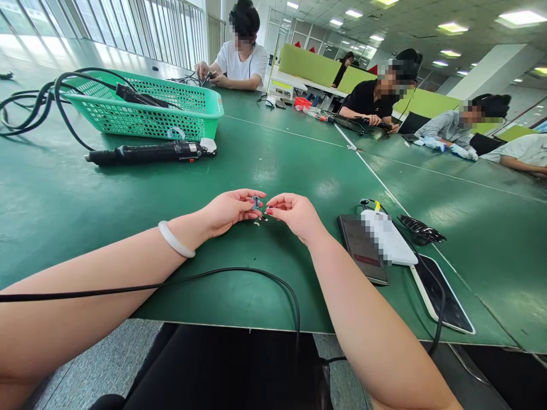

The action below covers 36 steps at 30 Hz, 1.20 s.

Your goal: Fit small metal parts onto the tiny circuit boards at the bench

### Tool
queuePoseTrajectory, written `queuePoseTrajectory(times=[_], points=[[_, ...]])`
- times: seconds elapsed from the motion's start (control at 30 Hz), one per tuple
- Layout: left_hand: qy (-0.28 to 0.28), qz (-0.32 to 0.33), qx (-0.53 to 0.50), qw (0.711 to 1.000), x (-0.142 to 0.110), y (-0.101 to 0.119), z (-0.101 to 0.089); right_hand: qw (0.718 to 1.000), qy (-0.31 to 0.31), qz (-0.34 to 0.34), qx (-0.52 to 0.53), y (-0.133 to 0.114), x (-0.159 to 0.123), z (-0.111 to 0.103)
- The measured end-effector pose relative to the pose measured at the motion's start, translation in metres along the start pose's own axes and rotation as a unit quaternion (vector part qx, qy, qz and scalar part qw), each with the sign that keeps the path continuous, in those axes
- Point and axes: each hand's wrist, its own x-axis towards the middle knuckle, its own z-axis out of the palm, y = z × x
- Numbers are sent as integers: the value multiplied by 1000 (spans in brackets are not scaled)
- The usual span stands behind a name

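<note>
Small blue-grey angular component (256, 203) pinched in left hand's (235, 209) fingers; right hand's (287, 212) fingertips bunched beside it, grip unclear.

Small blue-grey part (256, 203) between the left hand's (233, 212) fingertips, above the green tabletop (239, 256).

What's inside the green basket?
Green basket: a black, elongated item and black cable running in over the rim. The near wall and those contents cover much of the bottom, so I can't tell whether smaller things lie there.
</note>
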Motion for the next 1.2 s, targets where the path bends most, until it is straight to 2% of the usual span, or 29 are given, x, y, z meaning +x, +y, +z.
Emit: queuePoseTrajectory(times=[0.17,0.53,0.93,1.2], points=[[-46,1,7,999,0,-2,-1,999,20,19,24,0,0,2],[-107,23,47,993,1,-4,-4,994,78,52,57,0,-1,12],[-72,48,59,995,-3,-1,2,984,79,89,129,1,-1,13],[-69,62,76,993,-1,-3,1,975,75,108,180,4,1,15]])
